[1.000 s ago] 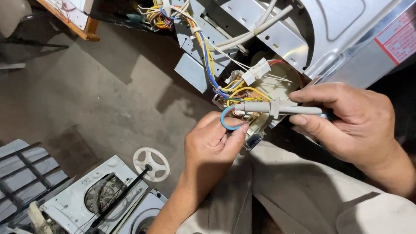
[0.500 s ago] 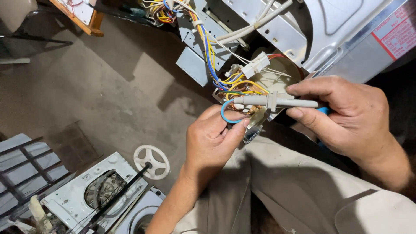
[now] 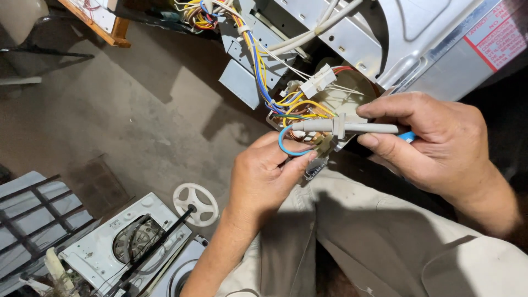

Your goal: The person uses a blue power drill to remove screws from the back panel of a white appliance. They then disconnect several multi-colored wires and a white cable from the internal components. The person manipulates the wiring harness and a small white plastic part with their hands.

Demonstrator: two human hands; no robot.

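A white spoked wheel [image 3: 196, 204] is seen lying on the grey concrete floor [image 3: 126, 121]. Just below and left of the wheel, a white panel [image 3: 104, 250] with a round opening is crossed by a thin black rod [image 3: 157, 245]. Further left of the wheel, a dark metal grid [image 3: 33, 214] is laid. Well above the wheel, a wooden frame [image 3: 102, 25] is seen at the upper edge.

Right hand [image 3: 440, 143] on grey probe [image 3: 346, 127], left hand [image 3: 264, 176] pinching blue wire [image 3: 283, 146].
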